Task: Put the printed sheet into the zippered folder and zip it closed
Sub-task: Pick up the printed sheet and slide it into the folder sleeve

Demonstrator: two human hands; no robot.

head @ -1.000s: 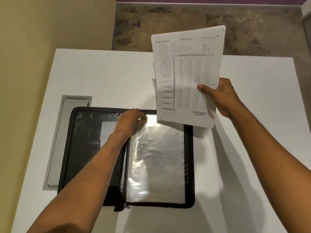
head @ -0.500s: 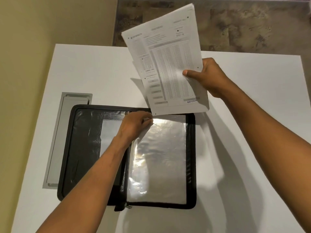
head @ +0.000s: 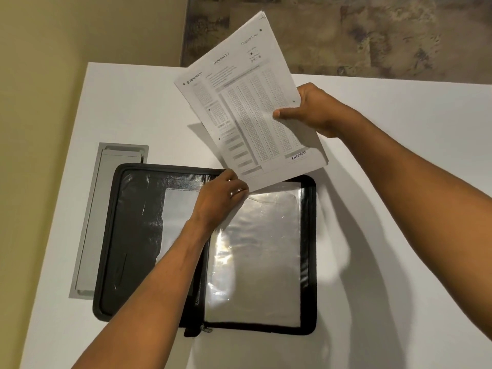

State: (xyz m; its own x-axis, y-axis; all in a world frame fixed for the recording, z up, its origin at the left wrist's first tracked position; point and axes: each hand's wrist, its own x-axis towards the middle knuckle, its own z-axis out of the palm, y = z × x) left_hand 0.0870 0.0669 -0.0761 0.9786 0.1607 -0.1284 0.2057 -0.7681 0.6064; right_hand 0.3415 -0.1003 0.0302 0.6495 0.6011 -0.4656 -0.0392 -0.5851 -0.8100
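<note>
- The sheet (head: pixel 250 102) is thin white paper, rectangular, printed with dense grey tables and a dark stamp "ENTERED" near its lower edge. At its corners more than one leaf shows, but the number cannot be told.
- It is in the air, tilted, above the far edge of the folder (head: pixel 138 235). Its lower corner is just beside the fingers of the left hand (head: pixel 218 201).
- The right hand (head: pixel 311 110) holds the sheet at its right edge. The grip is narrow, with the thumb flat on the printed face and the fingers behind the paper.
- There is one folder. It is black and shiny like leather, with rounded corners and a zipper band all around, and it lies open and flat on the bench (head: pixel 399 182), showing two halves.
- The right half is covered by one clear sleeve (head: pixel 255 257) of glossy, wrinkled plastic that reflects the light. The left half has a flat pocket with a pale rectangle inside.
- The left hand is at the top edge of the sleeve, near the spine. Its grip is narrow, and the curled fingers appear to pinch that edge.
- One small metal pull (head: pixel 203 328) sits at the near edge, below the spine.
- The bench is smooth, matte and white. One long grey plate (head: pixel 106 209) is set into it, just beside the left edge of the folder.
- Beyond the bench is a mottled brown floor (head: pixel 372 35), and on the left a plain yellow wall (head: pixel 66 49).
</note>
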